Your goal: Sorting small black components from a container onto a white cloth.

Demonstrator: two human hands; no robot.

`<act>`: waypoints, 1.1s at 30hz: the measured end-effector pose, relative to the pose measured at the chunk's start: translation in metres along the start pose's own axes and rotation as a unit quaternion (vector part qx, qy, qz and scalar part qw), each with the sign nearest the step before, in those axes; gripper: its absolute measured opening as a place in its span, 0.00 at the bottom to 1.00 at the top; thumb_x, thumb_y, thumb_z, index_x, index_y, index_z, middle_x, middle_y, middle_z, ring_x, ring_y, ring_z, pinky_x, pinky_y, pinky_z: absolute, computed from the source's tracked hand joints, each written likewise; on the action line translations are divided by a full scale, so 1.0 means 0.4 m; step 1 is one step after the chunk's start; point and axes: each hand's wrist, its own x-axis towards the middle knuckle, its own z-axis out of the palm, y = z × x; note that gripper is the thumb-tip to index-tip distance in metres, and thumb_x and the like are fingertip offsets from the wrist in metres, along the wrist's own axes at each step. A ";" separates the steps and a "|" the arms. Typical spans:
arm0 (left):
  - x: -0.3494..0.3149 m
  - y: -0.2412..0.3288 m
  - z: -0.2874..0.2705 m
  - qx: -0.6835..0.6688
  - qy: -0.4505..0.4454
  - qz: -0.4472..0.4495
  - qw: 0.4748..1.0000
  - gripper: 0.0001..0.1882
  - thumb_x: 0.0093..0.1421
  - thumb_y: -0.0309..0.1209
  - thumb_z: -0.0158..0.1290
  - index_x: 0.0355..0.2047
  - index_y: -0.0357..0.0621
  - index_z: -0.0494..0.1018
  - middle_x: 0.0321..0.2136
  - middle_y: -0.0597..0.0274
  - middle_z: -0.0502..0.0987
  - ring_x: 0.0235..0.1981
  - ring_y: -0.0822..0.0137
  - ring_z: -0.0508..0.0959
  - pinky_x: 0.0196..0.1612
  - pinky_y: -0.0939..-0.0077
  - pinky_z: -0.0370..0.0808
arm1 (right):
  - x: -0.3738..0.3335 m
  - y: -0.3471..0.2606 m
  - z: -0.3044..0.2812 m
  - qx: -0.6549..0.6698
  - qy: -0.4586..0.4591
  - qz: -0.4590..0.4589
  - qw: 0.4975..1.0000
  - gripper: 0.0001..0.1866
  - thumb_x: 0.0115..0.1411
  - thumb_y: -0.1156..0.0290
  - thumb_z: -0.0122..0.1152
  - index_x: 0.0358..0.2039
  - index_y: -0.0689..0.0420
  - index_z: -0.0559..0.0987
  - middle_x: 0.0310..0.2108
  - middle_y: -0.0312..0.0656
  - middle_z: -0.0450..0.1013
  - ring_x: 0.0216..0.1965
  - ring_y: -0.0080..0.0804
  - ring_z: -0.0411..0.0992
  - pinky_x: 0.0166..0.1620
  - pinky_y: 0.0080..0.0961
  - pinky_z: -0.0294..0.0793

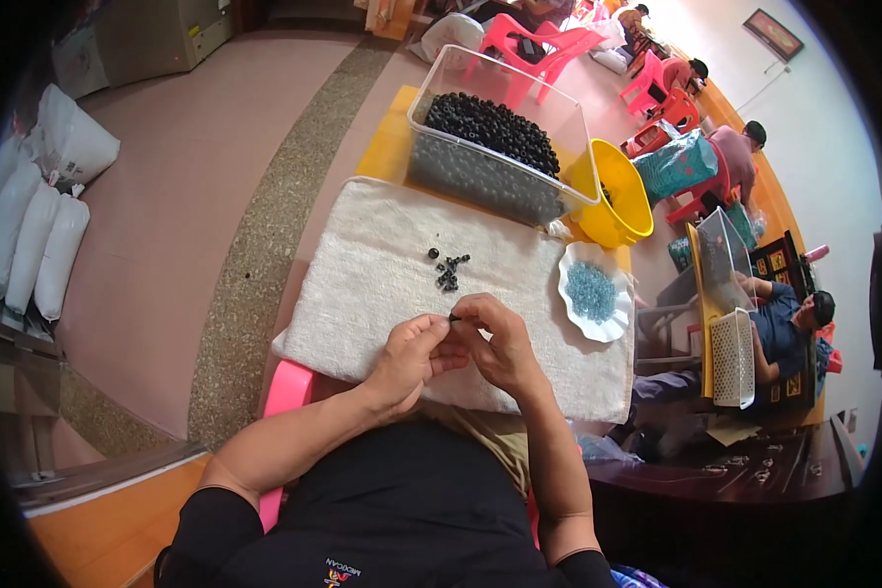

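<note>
My left hand (412,358) and my right hand (495,338) meet above the near part of a white towel (372,245). Pinched between their fingertips is a small black piece (454,318), too small to make out fully; it looks like one of the black beads. Both hands are closed around it. Just beyond my fingers lies a loose cluster of small black pieces (449,274), with one round black bead (433,254) a little apart at its far left. To the right, a white scalloped dish (565,289) holds many tiny blue-clear beads (592,291).
A clear plastic bin (490,191) full of black beads (490,127) stands at the table's far end, beside a yellow bucket (632,211). White sacks (34,240) lean at the left. A person (784,333) works at the right near a white basket (732,358).
</note>
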 end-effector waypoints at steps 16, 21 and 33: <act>-0.005 0.004 0.013 0.035 0.013 -0.021 0.999 0.09 0.65 0.31 0.55 0.40 0.39 0.72 0.35 0.62 0.78 0.37 0.72 0.79 0.42 0.75 0.78 | -0.059 -0.023 -0.003 -0.092 0.051 -0.044 0.993 0.18 0.48 0.83 0.67 0.41 0.59 0.78 0.35 0.46 0.76 0.36 0.41 0.76 0.39 0.31 0.76; -0.007 -0.002 0.015 0.050 0.015 -0.007 0.999 0.06 0.64 0.28 0.54 0.39 0.39 0.71 0.36 0.60 0.78 0.37 0.70 0.79 0.43 0.73 0.78 | -0.063 -0.042 -0.013 -0.177 0.041 -0.085 0.980 0.17 0.47 0.82 0.68 0.40 0.59 0.78 0.34 0.45 0.77 0.34 0.41 0.77 0.37 0.31 0.76; -0.008 -0.008 0.017 0.082 0.003 -0.021 0.996 0.07 0.67 0.31 0.52 0.38 0.39 0.72 0.36 0.58 0.78 0.36 0.70 0.80 0.42 0.73 0.79 | -0.105 -0.026 -0.015 -0.075 0.055 -0.033 0.995 0.17 0.47 0.82 0.70 0.39 0.60 0.78 0.34 0.45 0.77 0.33 0.34 0.77 0.36 0.26 0.77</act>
